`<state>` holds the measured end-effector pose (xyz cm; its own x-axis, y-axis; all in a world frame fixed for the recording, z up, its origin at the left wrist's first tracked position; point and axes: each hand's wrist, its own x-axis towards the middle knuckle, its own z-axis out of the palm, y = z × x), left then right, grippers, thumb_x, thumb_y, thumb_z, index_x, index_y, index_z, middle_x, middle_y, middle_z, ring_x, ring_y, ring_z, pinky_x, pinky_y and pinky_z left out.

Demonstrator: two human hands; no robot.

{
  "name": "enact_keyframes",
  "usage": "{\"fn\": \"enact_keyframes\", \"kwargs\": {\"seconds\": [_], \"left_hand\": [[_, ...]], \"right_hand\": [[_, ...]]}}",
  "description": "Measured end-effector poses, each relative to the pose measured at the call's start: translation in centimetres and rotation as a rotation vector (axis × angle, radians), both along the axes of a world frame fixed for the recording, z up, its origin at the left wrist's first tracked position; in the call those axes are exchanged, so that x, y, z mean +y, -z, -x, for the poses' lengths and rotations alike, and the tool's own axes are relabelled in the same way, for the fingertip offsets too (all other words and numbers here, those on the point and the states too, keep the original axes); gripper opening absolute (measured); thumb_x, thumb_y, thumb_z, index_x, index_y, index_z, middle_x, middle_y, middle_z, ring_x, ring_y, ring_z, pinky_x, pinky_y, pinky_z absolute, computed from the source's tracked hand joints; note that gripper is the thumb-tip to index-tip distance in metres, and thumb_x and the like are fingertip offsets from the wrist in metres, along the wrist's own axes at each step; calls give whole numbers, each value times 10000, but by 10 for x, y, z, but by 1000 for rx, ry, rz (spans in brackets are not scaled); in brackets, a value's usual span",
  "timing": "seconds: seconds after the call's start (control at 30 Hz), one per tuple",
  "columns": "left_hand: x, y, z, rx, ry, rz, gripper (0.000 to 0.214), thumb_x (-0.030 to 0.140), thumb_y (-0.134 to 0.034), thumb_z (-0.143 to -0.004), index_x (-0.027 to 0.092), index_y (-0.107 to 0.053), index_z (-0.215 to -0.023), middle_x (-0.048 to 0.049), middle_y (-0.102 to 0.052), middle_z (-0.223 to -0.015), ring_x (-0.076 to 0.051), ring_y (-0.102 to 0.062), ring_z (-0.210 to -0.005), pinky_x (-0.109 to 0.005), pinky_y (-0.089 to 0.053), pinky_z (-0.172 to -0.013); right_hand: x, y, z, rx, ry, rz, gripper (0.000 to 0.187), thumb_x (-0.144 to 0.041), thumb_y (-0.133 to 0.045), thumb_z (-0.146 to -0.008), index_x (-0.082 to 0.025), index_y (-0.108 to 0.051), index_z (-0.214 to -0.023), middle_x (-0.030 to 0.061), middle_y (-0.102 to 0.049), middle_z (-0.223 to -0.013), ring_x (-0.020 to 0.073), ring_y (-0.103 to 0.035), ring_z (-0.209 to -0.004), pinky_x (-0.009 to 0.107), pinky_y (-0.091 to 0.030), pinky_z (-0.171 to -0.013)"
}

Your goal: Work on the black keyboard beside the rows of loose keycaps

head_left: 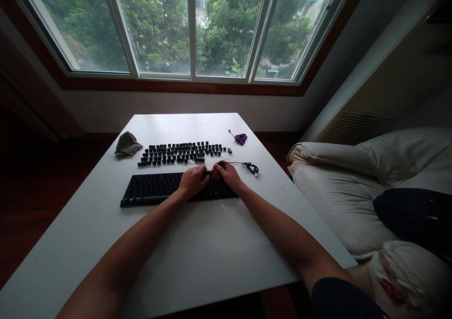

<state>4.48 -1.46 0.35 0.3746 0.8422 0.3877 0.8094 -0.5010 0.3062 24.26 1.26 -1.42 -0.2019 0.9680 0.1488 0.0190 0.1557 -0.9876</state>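
A black keyboard (151, 187) lies lengthwise across the white table. My left hand (192, 181) rests over its right half, fingers bent and closed near the top edge. Close beside it, my right hand (229, 174) pinches a small black piece (221, 164) that looks like a keycap. Something dark also shows between the two hands, too small to make out. Behind the keyboard, many loose black keycaps (169, 154) stand in rough rows. A black cable (250, 168), coiled with its USB plug, lies right of my right hand.
A grey-green cloth (127, 144) sits crumpled at the table's left edge. Toward the far right lie a purple cloth (241, 138) and a thin brush-like stick (231, 133). The white table (212, 243) stands beneath a window, with a pale sofa (335, 206) on the right.
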Motion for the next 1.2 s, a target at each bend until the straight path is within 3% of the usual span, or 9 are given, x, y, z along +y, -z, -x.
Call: {"fn": "enact_keyframes", "kwargs": {"seconds": [0.5, 0.73, 0.9, 1.2], "left_hand": [[1, -2, 1, -29, 28, 34, 157, 335, -532, -962, 225, -640, -997, -59, -715, -946, -222, -657, -880, -319, -463, -754], [1, -2, 1, -76, 21, 19, 160, 329, -535, -962, 229, -646, -1020, -47, -710, -939, -220, -656, -878, -321, -465, -744], [1, -2, 2, -124, 4, 19, 133, 307, -576, -934, 228, -637, -1021, -37, -710, -964, -200, -650, -853, -310, -465, -743], [2, 1, 3, -165, 12, 29, 176, 285, -599, -912, 231, -618, -1078, -35, -701, -996, -191, -650, -840, -311, -470, -751]], "right_hand": [[-2, 6, 0, -60, 53, -116, 295, -503, -617, -897, -223, -612, -988, 29, -742, -848, 168, -702, -674, 277, -542, -610], [-6, 1, 0, -26, 110, -109, 303, -484, -581, -910, -237, -618, -1082, 48, -757, -1011, 136, -692, -654, 247, -524, -562], [-7, -2, -1, -47, 89, -120, 295, -469, -565, -909, -226, -613, -1069, 20, -739, -908, 105, -617, -530, 226, -461, -491], [-9, -3, -2, -183, 79, -132, 268, -464, -616, -866, -219, -662, -964, 28, -745, -884, 127, -618, -569, 264, -501, -571]]}}
